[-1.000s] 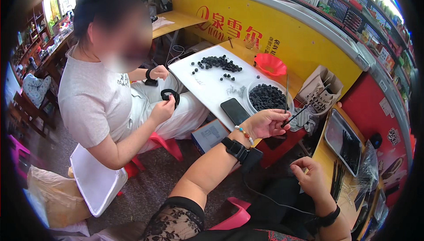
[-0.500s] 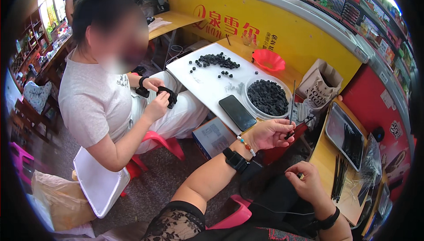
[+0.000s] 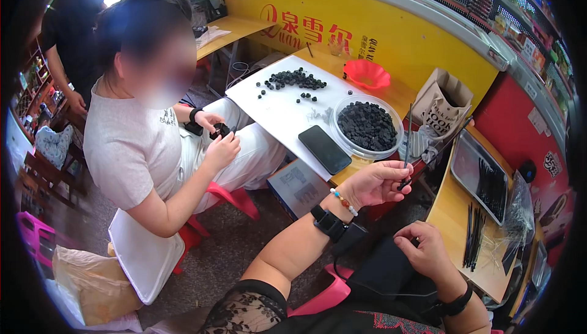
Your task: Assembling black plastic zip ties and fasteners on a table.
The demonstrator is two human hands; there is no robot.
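Observation:
My left hand reaches forward at the middle right, thumb and fingers closed on a thin dark rod that stands up from the grip. A small black piece shows at the fingertips, at the rod's lower end. Just beyond this hand, a round clear tub holds many small black cube-like pieces. My right hand is at the lower right, in front of my body. Its fingers are curled, with thumb and forefinger close together; whatever may be between them is too small to make out.
A white board bears scattered black pieces and a phone. Behind are a red bowl and a cloth bag. On the right, a wooden table carries a metal tray and black rods. A co-worker sits left, handling something black.
The view has shifted slightly, and a standing person shows more at the upper left. My left hand keeps hold of the rod. The co-worker's hands have moved on the black thing.

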